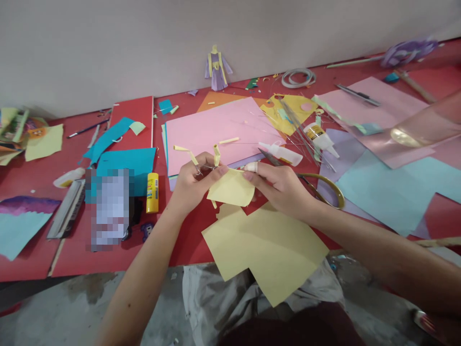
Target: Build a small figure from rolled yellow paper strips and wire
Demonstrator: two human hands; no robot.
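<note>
- Yellow paper pc. (232, 188), centre of scene, held just above the near part of the red table (190, 247).
- R hand (279, 185): thumb & index pinching the pc.'s upper R edge; white wrap (251, 166) round one fingertip.
- L hand (200, 180): thumb & fingers closed on a thin wire frame w/ yellow paper rolls (216, 154); thumb tip also meets the pc.'s upper L edge, but cannot tell if it grips there.
- Larger yellow sheet (264, 245), notched, below both hands, overhanging the near table edge.
- Scissors (319, 176), yellow-green handles, just beside R hand, partly hidden by it.
- Far of hands: pink sheet (212, 137) on a stack; white glue bottle (286, 154) near its R end.
- Left of L hand: yellow glue stick (152, 193), blue paper (126, 161), pixelated item (identity unclear) (111, 206).
- Far edge, against wall: purple-&-yellow paper figure (217, 72), upright; R of it, coiled grey tubing (298, 84).
</note>
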